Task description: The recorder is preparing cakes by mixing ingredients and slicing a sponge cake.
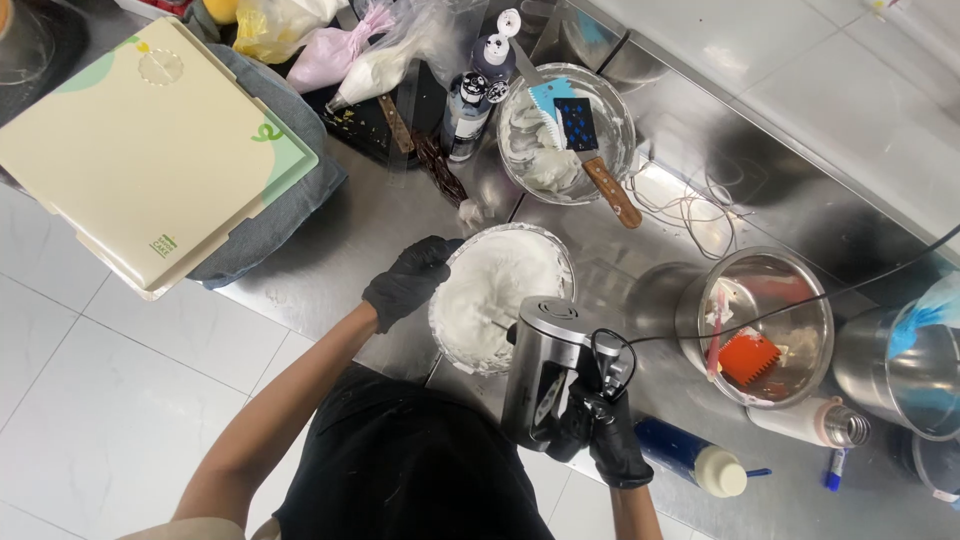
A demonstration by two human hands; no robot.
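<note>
The left hand [408, 280], black-gloved, curls its fingers over the rim of the bowl of white cream [500, 295] on the steel surface [350, 240]. The right hand's [605, 430] fingers are wrapped closed around the silver hand mixer [545, 365], just beside that bowl.

Single head view, steeply down, close over steel counter [400, 215] edge, floor at left.
</note>
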